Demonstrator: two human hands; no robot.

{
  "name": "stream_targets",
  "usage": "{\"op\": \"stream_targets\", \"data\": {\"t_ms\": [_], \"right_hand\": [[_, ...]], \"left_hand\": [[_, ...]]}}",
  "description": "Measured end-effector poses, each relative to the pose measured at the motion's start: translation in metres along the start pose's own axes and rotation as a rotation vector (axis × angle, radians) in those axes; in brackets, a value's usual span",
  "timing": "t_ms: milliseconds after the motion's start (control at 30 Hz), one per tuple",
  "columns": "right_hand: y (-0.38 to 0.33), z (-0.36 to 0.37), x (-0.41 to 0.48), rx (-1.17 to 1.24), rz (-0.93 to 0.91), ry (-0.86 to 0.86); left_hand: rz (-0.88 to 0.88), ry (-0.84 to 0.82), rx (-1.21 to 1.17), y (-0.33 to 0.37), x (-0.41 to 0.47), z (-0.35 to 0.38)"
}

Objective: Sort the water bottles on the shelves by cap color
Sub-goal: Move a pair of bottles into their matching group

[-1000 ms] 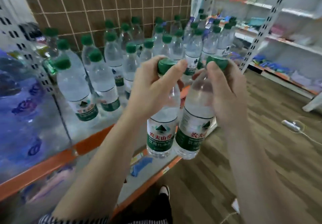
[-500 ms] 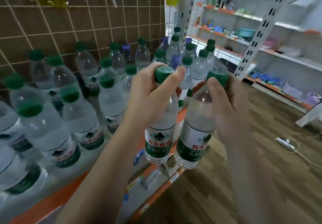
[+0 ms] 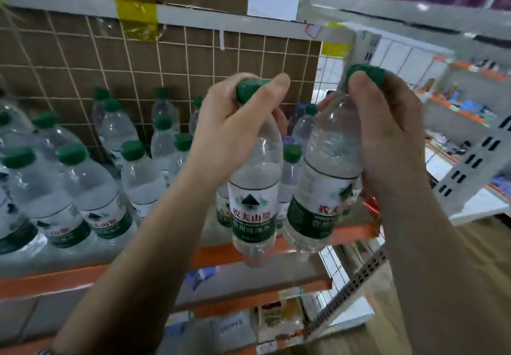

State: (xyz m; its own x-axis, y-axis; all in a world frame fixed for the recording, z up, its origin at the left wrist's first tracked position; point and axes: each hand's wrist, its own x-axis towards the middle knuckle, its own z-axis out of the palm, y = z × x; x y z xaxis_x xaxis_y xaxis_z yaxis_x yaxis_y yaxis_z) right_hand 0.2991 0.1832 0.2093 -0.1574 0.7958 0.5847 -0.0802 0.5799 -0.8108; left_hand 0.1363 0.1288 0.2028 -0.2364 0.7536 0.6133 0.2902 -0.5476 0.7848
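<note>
Two bottles are being carried in the air in front of the shelf [image 3: 83, 277], one in each hand. The left bottle [image 3: 254, 197] is being held at the neck by the left hand [image 3: 237, 122], its grip closed just under the green cap [image 3: 253, 90]. The right bottle [image 3: 326, 183] is being held in the same way by the right hand [image 3: 387, 133], with the grip wrapped around the neck below its own green cap [image 3: 365, 74].

Compared with a second ago, both bottles are being raised and brought nearer to the right end of the shelf. Their caps are now being seen against the wire grid [image 3: 193, 58], and their bases are hanging about level with the orange edge. The green-capped bottles [image 3: 91, 188] are standing in rows to the left. Since the caps match, the pair is probably being taken to join that group, and neither bottle is being set down yet.
</note>
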Motion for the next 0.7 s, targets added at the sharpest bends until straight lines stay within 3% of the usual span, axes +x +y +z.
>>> {"op": "stream_targets", "data": {"t_ms": [233, 367, 500, 700], "right_hand": [[-0.024, 0.004, 0.075, 0.269, -0.034, -0.071], [-0.021, 0.025, 0.106, 0.204, -0.116, -0.064], [0.003, 0.048, 0.140, 0.021, -0.237, -0.063], [0.057, 0.070, 0.176, -0.135, -0.241, -0.062]], "left_hand": [[0.020, 0.099, 0.091, 0.043, 0.054, -0.015], [0.059, 0.172, 0.143, 0.049, 0.080, -0.027], [0.071, 0.143, 0.212, 0.032, 0.106, -0.041], [0.047, 0.161, 0.129, 0.005, 0.140, -0.061]]}}
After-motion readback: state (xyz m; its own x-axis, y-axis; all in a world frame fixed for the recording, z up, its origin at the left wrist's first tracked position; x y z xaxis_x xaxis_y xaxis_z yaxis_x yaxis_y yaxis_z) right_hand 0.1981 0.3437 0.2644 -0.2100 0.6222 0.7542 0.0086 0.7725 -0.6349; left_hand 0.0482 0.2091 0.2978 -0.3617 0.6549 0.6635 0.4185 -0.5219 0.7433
